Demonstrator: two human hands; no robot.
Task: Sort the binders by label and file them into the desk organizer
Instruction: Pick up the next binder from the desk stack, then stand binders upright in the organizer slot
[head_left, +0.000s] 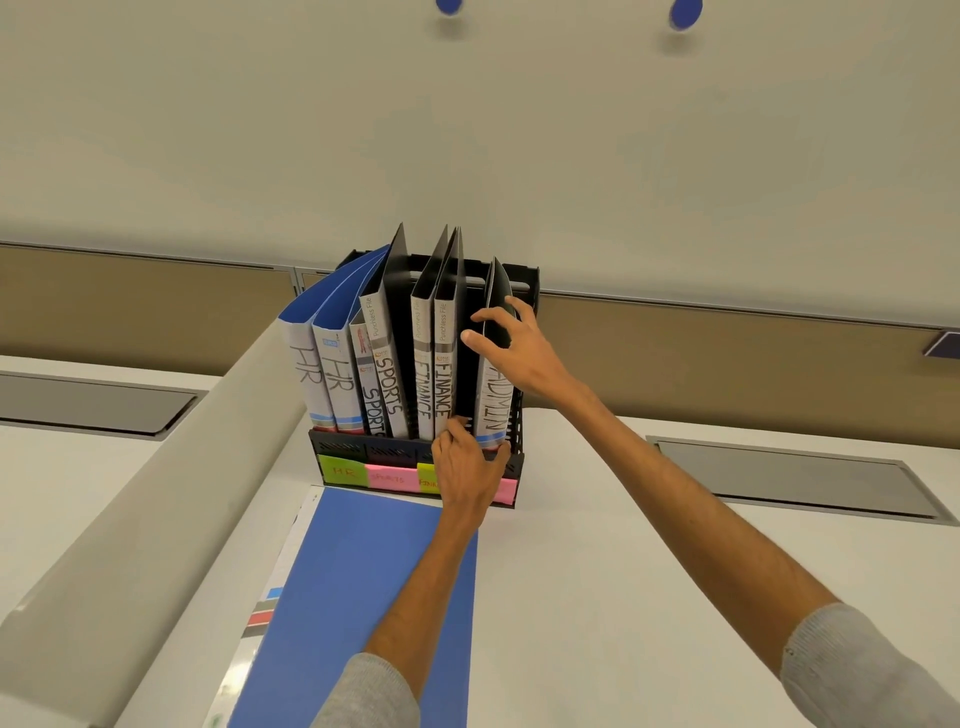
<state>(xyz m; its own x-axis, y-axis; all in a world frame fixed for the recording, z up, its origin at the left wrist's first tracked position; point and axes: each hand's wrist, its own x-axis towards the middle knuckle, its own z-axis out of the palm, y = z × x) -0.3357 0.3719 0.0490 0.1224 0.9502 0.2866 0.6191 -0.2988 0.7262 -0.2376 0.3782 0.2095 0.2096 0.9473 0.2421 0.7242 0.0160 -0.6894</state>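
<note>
Left hand (467, 467) pinches ADMIN binder (491, 400) at spine foot. Right hand (519, 348) clasps its top edge, thumb splayed. Binder sits in organizer's (353, 447) rightmost slot. Push straight down, spine flush. Left hand hides organizer's rightmost tag. Blue binder (363, 582) in front of organizer: label unreadable.

Frame centre: we record a black plastic desk organizer (353, 449) on a white desk (623, 571). In it, left to right: two blue HR binders (311, 374), two white-spined SPORTS binders (388, 384), two black FINANCE binders (434, 384), one black ADMIN binder (491, 395). Before it, lower centre: flat blue folder (353, 597).
</note>
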